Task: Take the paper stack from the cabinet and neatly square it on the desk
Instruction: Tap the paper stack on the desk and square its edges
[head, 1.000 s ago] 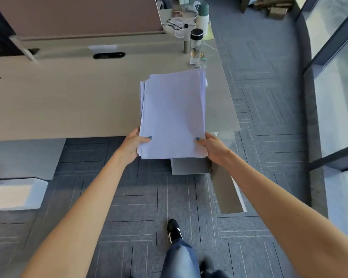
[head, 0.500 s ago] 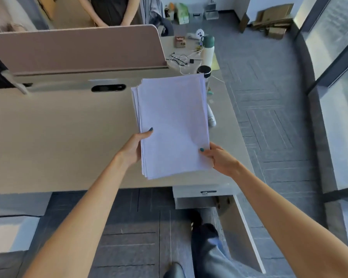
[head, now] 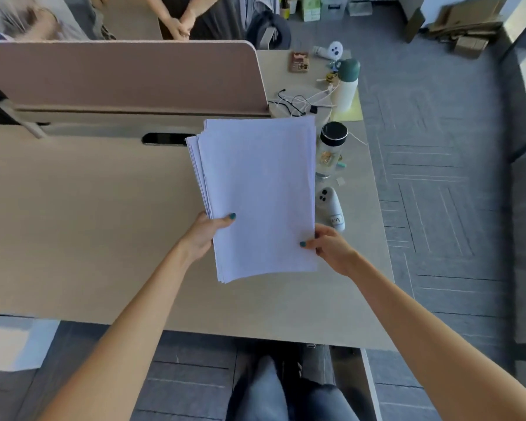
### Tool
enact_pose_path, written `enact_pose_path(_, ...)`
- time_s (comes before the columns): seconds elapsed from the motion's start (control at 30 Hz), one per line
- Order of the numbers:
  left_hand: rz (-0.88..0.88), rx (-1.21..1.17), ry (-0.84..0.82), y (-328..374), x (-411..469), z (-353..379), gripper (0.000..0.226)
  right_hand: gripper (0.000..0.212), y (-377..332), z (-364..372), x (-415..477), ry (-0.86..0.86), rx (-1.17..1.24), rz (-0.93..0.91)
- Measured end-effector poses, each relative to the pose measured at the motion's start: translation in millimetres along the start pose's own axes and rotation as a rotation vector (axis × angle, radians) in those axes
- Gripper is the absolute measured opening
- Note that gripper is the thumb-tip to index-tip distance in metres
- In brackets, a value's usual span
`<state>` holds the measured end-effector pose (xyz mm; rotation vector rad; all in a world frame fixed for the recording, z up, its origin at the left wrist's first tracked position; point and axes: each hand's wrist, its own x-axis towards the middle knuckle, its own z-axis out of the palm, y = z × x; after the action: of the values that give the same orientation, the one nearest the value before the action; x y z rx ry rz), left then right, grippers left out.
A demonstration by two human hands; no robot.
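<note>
A stack of white paper [head: 258, 192] is held flat above the right half of the light wooden desk [head: 82, 223]. Its sheets are fanned out unevenly along the left edge. My left hand [head: 205, 235] grips the stack's near left edge, thumb on top. My right hand [head: 331, 247] grips the near right corner, thumb on top. Whether the stack touches the desk I cannot tell. The cabinet's open door [head: 368, 387] shows below the desk's front edge.
Right of the stack stand a clear bottle with a black lid [head: 331, 150] and a white phone [head: 331, 208]. Farther back are a white and green flask [head: 346, 86] and cables [head: 298, 101]. A brown divider panel [head: 128, 74] closes the desk's far side; a person stands behind it.
The stack has travelled from over the floor in front of the cabinet to above the desk, and I have stepped closer. Both hands kept their hold.
</note>
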<state>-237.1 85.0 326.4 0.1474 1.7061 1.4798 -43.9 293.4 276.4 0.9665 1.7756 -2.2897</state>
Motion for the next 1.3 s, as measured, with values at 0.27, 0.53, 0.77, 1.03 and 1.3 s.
enact_pose_path(0.27,0.114,0.012,0.077,3.3,13.4,-8.0,0.023,0.023,-43.3,29.4,28.3,0.059,0.096,-0.106)
enact_pose_path(0.53,0.211,-0.123,0.144,6.7,16.1,-20.6,0.033,0.019,-44.3,46.4,42.0,0.118,0.042,-0.156)
enact_pose_path(0.77,0.247,-0.049,-0.018,9.8,10.3,-36.2,0.046,0.039,-44.8,47.5,32.3,0.05,0.024,-0.222)
enact_pose_path(1.03,0.32,0.074,-0.093,38.6,3.8,-49.3,0.047,0.044,-76.8,41.2,11.7,-0.014,-0.06,-0.29)
enact_pose_path(1.3,0.41,0.134,-0.105,47.3,-0.4,-34.2,0.048,0.052,-94.1,42.1,4.5,-0.053,-0.105,-0.352)
